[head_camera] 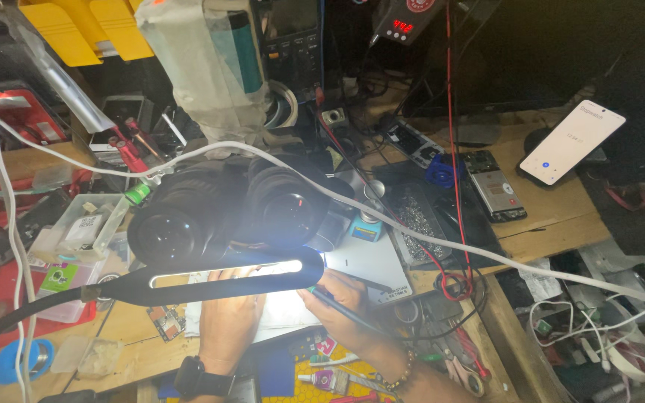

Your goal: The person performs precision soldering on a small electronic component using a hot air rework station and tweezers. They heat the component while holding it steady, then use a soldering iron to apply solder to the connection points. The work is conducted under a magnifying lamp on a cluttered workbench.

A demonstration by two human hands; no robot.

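Observation:
My left hand [231,322] lies flat on a brightly lit white work mat [285,312] under the microscope [225,213], pressing down on something washed out by the glare. A black watch sits on that wrist. My right hand [341,306] grips a thin dark pen-shaped tool [337,304], its tip pointing toward the lit spot beside my left hand. A beaded bracelet circles the right wrist. A black bar lamp [225,272] on a flexible neck crosses just above both hands and hides the fingertips.
A lit phone [572,142] lies at the right of the wooden bench. An opened phone [496,186] and a tray of small screws [416,220] sit behind. A white cable [487,254] and red wires [453,149] cross the bench. Plastic parts boxes [87,224] stand left.

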